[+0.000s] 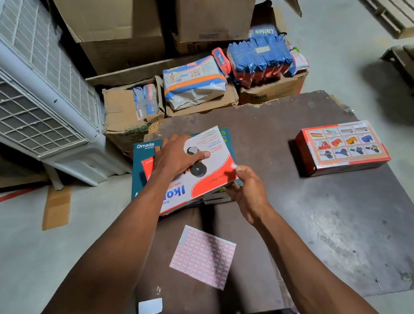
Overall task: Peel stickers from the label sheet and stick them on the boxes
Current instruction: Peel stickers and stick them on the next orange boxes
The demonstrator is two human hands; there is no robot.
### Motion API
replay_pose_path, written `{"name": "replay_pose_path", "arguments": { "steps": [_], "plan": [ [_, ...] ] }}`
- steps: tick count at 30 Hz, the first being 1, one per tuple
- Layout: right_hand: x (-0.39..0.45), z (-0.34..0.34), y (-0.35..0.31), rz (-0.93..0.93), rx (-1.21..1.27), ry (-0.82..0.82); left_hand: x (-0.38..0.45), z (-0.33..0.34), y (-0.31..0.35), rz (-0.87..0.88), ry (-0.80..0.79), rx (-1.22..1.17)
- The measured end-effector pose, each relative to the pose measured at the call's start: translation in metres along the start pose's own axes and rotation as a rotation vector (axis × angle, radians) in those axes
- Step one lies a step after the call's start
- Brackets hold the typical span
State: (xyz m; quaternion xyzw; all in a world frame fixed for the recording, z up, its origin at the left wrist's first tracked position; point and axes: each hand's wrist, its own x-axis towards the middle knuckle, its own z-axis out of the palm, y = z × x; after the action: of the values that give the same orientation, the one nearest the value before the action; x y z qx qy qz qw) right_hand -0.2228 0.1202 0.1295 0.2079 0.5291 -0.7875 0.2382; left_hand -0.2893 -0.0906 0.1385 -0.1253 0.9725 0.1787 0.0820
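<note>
While the left hand (175, 156) lies flat with straight fingers on top of the white-and-orange box (202, 167), pressing it down, the right hand (246, 191) curls round that box's near right corner, thumb on the top face just beside a small white sticker (233, 165) and fingers tucked under the edge. The box sits tilted on a teal box (145, 148) printed "Omada", which rests at the far left corner of the desk (310, 209) and overhangs its left edge. A small orange pack (147, 167) shows on the teal box, partly hidden by the left hand and wrist.

Near the front edge of the desk, left of its middle, the label sheet (203, 256) lies flat and turned at an angle, a grid of pink-bordered white stickers; its far left corner looks bare of stickers. It is well apart from both hands. A plain white label (150, 307) sits close to the front left corner of the desk.

Towards the far right edge of the desk stands a red box (341, 148) with a grid of small product pictures on top, well apart from the stacked boxes.

Beyond the far edge of the desk are open cardboard cartons (185, 22) holding blue and orange packs (259, 58). A white air cooler (24, 82) stands off the desk's left side.
</note>
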Motion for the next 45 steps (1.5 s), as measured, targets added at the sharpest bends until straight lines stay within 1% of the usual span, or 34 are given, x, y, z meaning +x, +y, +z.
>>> {"name": "replay_pose_path", "arguments": {
  "steps": [3,7,12,14,16,19,22,24,28,31,34,39,41,45],
  "plan": [
    [-0.006,0.008,-0.013,-0.075,-0.083,0.020,-0.013,-0.011,-0.005,-0.011,0.026,-0.048],
    [-0.018,0.016,-0.028,-0.229,-0.252,0.024,-0.038,-0.023,-0.008,-0.023,0.052,-0.326],
    [-0.046,0.021,-0.053,-0.445,-0.385,-0.102,-0.077,-0.039,-0.010,-0.022,0.075,-0.527],
    [-0.059,0.022,-0.065,-0.520,-0.464,-0.142,-0.093,-0.047,-0.007,0.026,0.107,-0.561],
    [-0.070,0.023,-0.074,-0.573,-0.519,-0.173,-0.107,-0.057,-0.002,0.083,0.127,-0.546],
    [-0.083,0.024,-0.083,-0.613,-0.643,-0.196,-0.124,-0.065,0.005,0.106,0.167,-0.502],
    [-0.091,0.024,-0.086,-0.649,-0.721,-0.212,-0.135,-0.066,0.008,0.161,0.310,-0.480],
    [-0.094,0.025,-0.085,-0.674,-0.737,-0.221,-0.139,-0.065,0.007,0.204,0.357,-0.444],
    [-0.100,0.026,-0.084,-0.697,-0.764,-0.232,-0.141,-0.060,0.003,0.276,0.341,-0.372],
    [-0.105,0.023,-0.086,-0.693,-0.780,-0.244,-0.145,-0.059,0.001,0.284,0.374,-0.399],
    [-0.107,0.017,-0.085,-0.723,-0.782,-0.254,-0.151,-0.061,0.002,0.297,0.453,-0.425],
    [-0.114,0.009,-0.087,-0.764,-0.735,-0.266,-0.159,-0.058,0.003,0.370,0.537,-0.431],
    [-0.115,0.005,-0.085,-0.818,-0.763,-0.251,-0.163,-0.058,0.004,0.378,0.544,-0.432],
    [-0.118,0.003,-0.087,-1.004,-0.946,-0.178,-0.169,-0.060,0.005,0.389,0.507,-0.419]
  ]
}}
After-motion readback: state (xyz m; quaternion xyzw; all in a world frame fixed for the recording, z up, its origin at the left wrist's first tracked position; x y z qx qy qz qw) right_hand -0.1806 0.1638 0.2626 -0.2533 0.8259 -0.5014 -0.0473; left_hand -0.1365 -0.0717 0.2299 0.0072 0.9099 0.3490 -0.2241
